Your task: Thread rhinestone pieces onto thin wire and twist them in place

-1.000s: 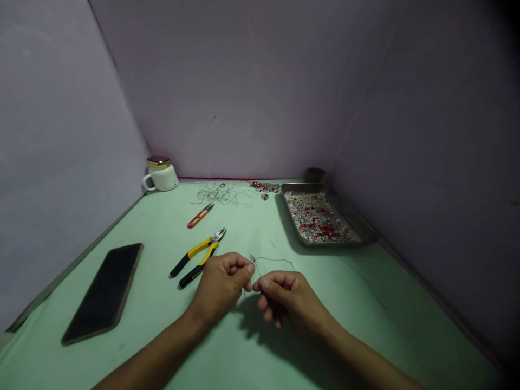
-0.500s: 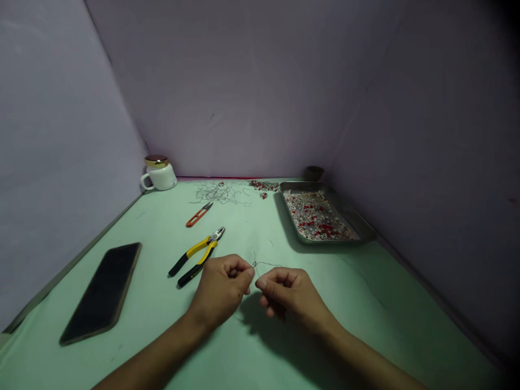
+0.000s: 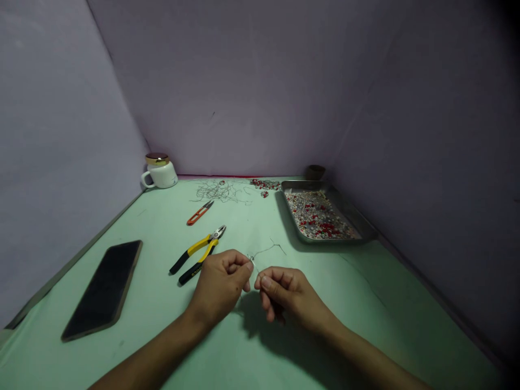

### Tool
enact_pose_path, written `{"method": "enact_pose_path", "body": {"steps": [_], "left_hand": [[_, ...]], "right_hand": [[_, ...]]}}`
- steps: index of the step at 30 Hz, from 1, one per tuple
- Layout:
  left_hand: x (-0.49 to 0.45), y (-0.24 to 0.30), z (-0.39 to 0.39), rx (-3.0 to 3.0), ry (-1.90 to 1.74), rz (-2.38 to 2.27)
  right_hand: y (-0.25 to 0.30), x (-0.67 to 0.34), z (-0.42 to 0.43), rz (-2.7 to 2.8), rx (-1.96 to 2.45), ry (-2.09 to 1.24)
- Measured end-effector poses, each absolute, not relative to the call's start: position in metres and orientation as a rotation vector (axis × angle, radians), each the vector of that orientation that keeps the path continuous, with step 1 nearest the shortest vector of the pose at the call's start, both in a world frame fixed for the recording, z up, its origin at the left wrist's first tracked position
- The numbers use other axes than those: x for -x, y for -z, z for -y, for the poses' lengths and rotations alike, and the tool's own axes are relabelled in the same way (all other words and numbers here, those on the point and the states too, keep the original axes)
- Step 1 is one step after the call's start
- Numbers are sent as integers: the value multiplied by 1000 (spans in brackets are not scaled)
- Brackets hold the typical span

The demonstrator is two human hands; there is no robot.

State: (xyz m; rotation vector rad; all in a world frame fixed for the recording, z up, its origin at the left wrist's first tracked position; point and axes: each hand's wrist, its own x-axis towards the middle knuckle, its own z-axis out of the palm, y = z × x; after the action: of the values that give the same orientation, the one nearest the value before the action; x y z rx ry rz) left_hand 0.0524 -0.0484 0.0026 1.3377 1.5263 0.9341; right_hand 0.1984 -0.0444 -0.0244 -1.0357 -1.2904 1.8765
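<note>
Over the middle of the green-covered table (image 3: 154, 346), both hands pinch a thin wire (image 3: 265, 250). My left hand (image 3: 222, 281) is closed, thumb against forefinger, on a small twisted part of the wire with a tiny loop at the fingertips. My right hand (image 3: 286, 292) is closed a little to the right and pinches a short end that runs down from that loop. Another wire end sticks out free to the upper right, with a kink in it. Whether a bead sits in the loop is too small to tell.
Yellow-black pliers (image 3: 198, 253) lie just beyond my left hand, with orange thread snips (image 3: 200, 213) behind. A phone (image 3: 103, 290) is at left, a lidded mug (image 3: 161, 174) at back left. Wire pieces (image 3: 221, 190) and beaded pieces (image 3: 265, 184) lie at the back. A metal tray (image 3: 365, 230) holds beads.
The wire has turned between my fingers: its free end, earlier stretching right above my right hand, now points to the upper right. The hands have barely moved.
</note>
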Motion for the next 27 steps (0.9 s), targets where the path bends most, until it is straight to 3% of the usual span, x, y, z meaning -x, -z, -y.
{"method": "enact_pose_path", "body": {"steps": [20,27], "left_hand": [[-47,-3,45,-1329,-949,-1498],[-45,0,44,-1146,-970,-1291]], "right_hand": [[21,-196,47,1291,1193,-1729],[22,-196,47,1304,1192,-1732]]}}
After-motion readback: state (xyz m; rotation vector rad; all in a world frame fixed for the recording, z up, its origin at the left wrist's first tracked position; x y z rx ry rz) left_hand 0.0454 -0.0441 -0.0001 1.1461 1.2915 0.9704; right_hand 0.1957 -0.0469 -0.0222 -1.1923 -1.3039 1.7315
